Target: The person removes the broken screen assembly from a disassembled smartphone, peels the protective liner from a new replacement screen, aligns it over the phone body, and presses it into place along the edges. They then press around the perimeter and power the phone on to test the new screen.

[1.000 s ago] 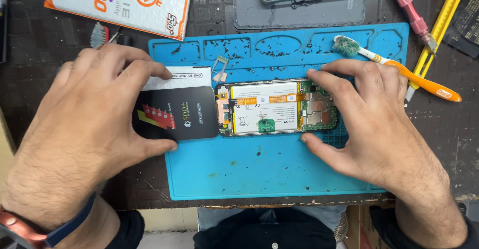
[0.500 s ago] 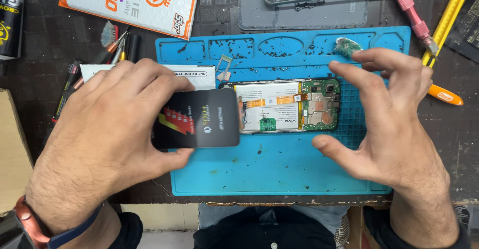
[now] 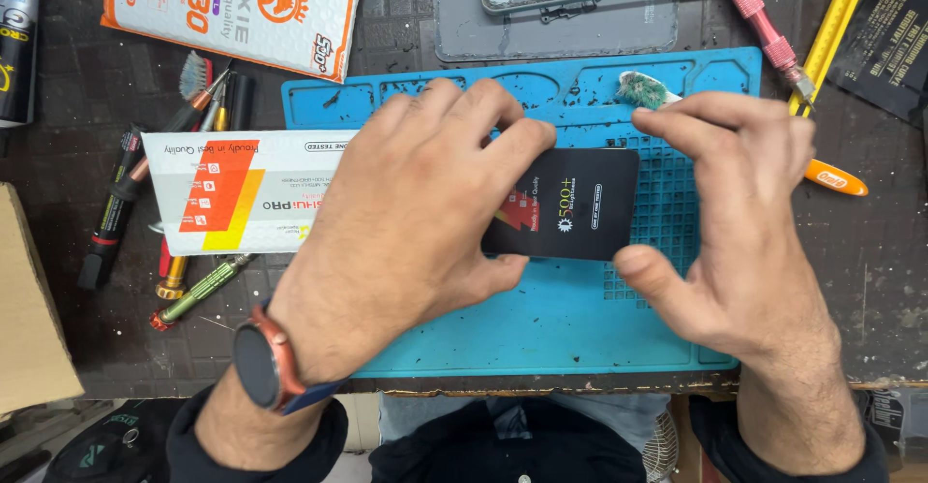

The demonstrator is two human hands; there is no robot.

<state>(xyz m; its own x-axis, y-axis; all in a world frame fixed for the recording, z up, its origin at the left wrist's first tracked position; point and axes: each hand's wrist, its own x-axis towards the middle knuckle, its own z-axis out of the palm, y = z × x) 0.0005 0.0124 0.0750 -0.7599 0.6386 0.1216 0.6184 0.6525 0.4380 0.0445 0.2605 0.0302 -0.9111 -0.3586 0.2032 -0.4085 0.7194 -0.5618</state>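
I see my left hand and right hand pinching the black card over the blue mat, which lies on a dark, scuffed workbench; screwdrivers lie left of the mat.

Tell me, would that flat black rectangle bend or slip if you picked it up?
The flat black rectangular panel looks thin and probably stiff: it lies straight between the left hand and right hand. Its surface looks smooth, so it may slip. Being thin, it is probably light and perhaps fragile.
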